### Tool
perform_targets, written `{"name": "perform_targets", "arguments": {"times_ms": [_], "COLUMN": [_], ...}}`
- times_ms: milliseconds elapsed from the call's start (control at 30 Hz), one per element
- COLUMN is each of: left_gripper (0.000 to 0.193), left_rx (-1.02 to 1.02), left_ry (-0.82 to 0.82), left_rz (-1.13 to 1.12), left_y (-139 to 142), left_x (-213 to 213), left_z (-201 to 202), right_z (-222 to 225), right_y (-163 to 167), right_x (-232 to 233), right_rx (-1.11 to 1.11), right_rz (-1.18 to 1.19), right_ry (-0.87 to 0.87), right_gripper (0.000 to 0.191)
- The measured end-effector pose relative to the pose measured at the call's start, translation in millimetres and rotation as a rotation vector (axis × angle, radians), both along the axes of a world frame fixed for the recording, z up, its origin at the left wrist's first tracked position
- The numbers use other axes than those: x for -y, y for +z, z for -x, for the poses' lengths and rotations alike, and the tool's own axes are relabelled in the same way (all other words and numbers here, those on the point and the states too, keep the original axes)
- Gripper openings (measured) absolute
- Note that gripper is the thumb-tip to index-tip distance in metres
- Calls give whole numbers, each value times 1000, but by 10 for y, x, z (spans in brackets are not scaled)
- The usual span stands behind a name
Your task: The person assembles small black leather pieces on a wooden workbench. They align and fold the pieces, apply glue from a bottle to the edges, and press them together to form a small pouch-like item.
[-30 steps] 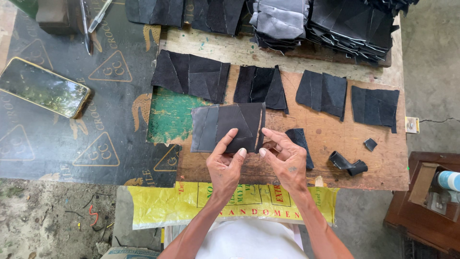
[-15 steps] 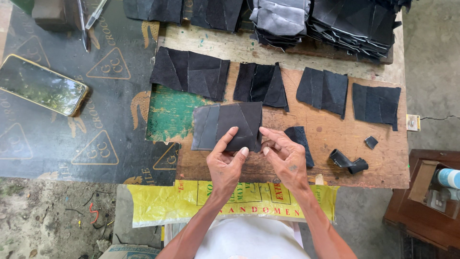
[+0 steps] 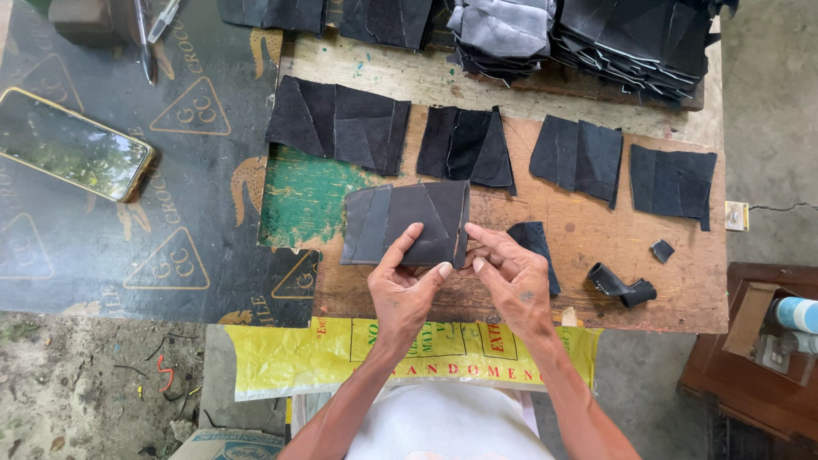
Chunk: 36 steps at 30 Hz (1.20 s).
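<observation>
Stacked black pieces (image 3: 630,38) (cropped at top)

**A rough leather-cutting workshop**

I work at a worn plywood bench (image 3: 596,247) with scuffed wood and a patch of green paint (image 3: 298,200). Cut dark leather pieces (image 3: 336,123) lie in a row across it, and tall stacks of more cut pieces (image 3: 630,38) sit along the far edge. A yellow woven sack (image 3: 281,358) hangs off the near edge. Beside it lies a dark printed mat (image 3: 128,213), and below is bare, dirty ground (image 3: 85,383).
</observation>
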State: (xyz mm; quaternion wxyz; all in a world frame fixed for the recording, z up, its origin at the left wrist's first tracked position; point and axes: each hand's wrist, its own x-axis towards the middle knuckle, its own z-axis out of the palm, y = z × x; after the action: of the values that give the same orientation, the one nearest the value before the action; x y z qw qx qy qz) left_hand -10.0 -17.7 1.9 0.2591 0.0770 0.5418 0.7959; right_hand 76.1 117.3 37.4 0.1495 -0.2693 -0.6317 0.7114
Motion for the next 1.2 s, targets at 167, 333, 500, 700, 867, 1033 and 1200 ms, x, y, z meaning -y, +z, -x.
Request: {"name": "perform_targets", "arguments": {"times_ms": [167,333,500,700,867,1033,1200], "left_gripper": [63,56,55,55,56,56,58], "left_rx": [24,61,56,50,23,-9,23], "left_ry": [-10,-27,5,-14,-21,-20,-30], "left_rz": [14,24,-4,15,36,42,80], "left_y": [24,48,51,31,-3,-21,5], "left_x": [17,38,28,37,43,35,25], "left_z": [5,12,46,12,-10,-15,-22], "right_z": [-3,32,23,34,18,11,11], "right_y": [-47,-62,-35,-61,-78,-89,-96], "right_x": [-12,5,9,16,9,7,17], "right_rx": [28,18,55,44,58,60,100], "right_rz": [87,93,69,75,67,57,-3], "right_ry": [-41,-59,-47,-49,-45,-49,-60], "right_gripper": [49,54,53,52,53,52,52]}}
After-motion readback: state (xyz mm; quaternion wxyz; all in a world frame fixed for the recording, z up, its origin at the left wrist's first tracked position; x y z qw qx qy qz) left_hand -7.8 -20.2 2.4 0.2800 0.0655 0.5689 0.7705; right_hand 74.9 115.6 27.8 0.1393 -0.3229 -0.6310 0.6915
